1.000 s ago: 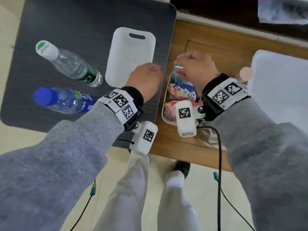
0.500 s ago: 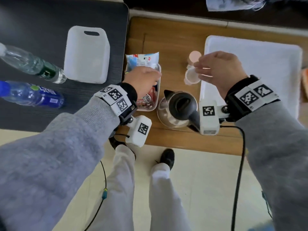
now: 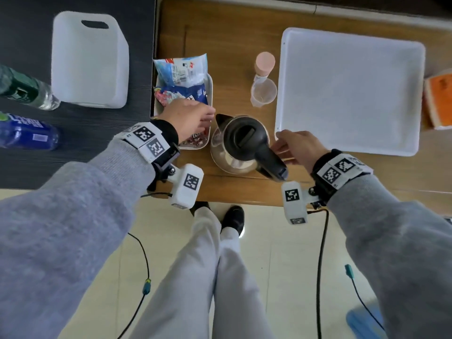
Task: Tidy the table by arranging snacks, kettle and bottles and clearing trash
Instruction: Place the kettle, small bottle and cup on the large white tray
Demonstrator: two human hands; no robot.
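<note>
A glass kettle [image 3: 241, 143] with a black lid and handle stands on the wooden table near its front edge. My right hand [image 3: 297, 148] is just right of the handle, its loosely curled fingers touching it without wrapping it. Left of the kettle a small metal tray [image 3: 210, 91] holds several snack packets [image 3: 182, 74]. My left hand [image 3: 188, 118] lies over the tray's near end, fingers relaxed. Two bottles, a clear one with a green label [image 3: 27, 94] and a blue one [image 3: 27, 133], lie on the dark table at far left.
A clear cup [image 3: 263, 92] and a small pink-capped bottle [image 3: 264, 62] stand behind the kettle. A large white tray [image 3: 349, 89] lies to the right, with an orange packet [image 3: 439, 101] past it. A white plastic jug [image 3: 89, 59] lies on the dark table.
My right hand has come down from the cup and pink-capped bottle to the kettle handle. The left hand stays over the snack tray. The view has shifted right.
</note>
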